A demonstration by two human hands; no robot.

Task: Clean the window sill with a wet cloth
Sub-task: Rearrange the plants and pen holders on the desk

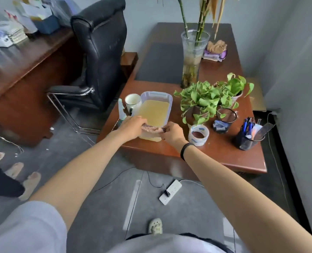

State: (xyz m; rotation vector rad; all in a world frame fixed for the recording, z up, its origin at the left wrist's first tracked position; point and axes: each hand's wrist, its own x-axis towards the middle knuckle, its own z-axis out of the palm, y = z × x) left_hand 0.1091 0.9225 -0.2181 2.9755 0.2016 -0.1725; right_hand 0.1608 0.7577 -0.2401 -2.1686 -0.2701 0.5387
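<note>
A cloth (152, 129) is held between both hands at the near end of a clear plastic tub (156, 93). The left hand (131, 125) is curled over the cloth's left end and grips it; the right hand (171, 133) pinches the right end between thumb and fingers. The cloth is bunched and stretched across the tub's near rim. Whether it touches the water cannot be told. The tub is filled with yellowish water (152, 111) (cloudy, bottom not visible). A black band (185, 150) is worn on the right wrist.

The tub is set near the front left corner of a reddish-brown desk (224, 154). A white mug (132, 101) is placed just beside the tub's far left corner, and a pale spray bottle (121, 111) is seen near the mug, close to the left hand. A roll of clear tape (198, 135) lies just right of the right hand. Behind it a leafy potted plant (202, 101) is noted, with a mesh cup (224, 120) beside it and a second cup holding pens (248, 138) further right. A tall glass vase (192, 57) with stalks is positioned farther back. A black office chair (98, 52) is placed left of the desk. A white power strip (170, 192) lies on the floor below.
</note>
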